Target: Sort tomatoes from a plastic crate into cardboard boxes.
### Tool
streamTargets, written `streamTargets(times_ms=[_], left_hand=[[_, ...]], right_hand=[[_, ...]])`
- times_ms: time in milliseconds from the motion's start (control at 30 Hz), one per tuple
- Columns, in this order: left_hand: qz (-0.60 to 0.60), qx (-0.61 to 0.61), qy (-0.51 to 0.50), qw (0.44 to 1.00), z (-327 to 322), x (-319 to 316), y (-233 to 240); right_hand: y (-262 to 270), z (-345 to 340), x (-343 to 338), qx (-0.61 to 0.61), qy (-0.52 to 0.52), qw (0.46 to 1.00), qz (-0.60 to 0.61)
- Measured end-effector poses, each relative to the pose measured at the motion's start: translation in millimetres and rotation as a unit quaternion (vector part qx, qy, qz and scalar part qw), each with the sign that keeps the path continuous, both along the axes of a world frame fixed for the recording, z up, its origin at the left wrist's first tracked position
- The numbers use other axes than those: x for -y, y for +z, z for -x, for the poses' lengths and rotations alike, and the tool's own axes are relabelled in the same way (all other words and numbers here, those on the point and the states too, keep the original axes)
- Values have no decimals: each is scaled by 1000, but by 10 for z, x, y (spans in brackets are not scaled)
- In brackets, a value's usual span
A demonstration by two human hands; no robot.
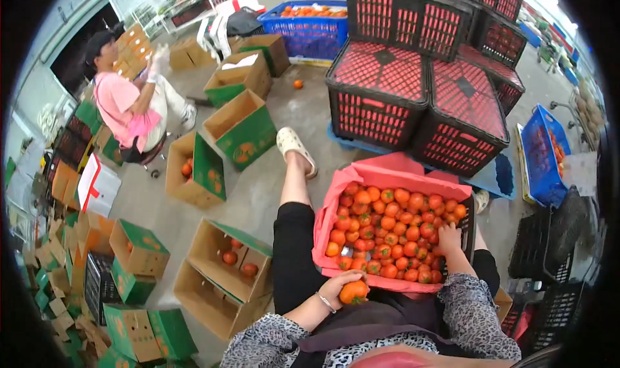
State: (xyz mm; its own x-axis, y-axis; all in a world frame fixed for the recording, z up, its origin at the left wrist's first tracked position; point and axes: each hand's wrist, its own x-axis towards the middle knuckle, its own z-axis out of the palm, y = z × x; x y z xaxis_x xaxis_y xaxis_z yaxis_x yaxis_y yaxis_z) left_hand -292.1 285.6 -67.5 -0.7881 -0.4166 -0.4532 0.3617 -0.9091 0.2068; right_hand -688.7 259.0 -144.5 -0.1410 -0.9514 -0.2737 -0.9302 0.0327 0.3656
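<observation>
My left hand, with a bracelet at its wrist, is closed around an orange-red tomato at the near edge of a crate. Pink paper lines this black plastic crate, which sits between my legs. Many red and orange tomatoes fill it, some with green calyxes. At the crate's right side my right hand reaches down onto the tomatoes. Its fingertips are partly hidden among them, so whether it grips one cannot be told.
Left of my leg stand open cardboard boxes, a few tomatoes inside. Ahead are stacked black crates with pink lining. A blue crate of tomatoes stands behind. One tomato lies on the floor. A person in pink sits at left.
</observation>
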Motion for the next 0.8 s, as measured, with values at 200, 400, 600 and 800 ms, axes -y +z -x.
streamTargets(times_ms=[200,400,600,800], left_hand=[[-35,-62,3,997,-99,98,-91],[35,-38,-66,997,80,147,-166],[90,131,-16,987,269,140,87],[57,3,-56,997,75,72,24]], right_hand=[[-58,44,13,-11,-8,995,-99],[721,-485,57,175,-75,970,-151],[1081,-1348,21,738,-79,629,-231],[522,-510,476,313,20,930,191]])
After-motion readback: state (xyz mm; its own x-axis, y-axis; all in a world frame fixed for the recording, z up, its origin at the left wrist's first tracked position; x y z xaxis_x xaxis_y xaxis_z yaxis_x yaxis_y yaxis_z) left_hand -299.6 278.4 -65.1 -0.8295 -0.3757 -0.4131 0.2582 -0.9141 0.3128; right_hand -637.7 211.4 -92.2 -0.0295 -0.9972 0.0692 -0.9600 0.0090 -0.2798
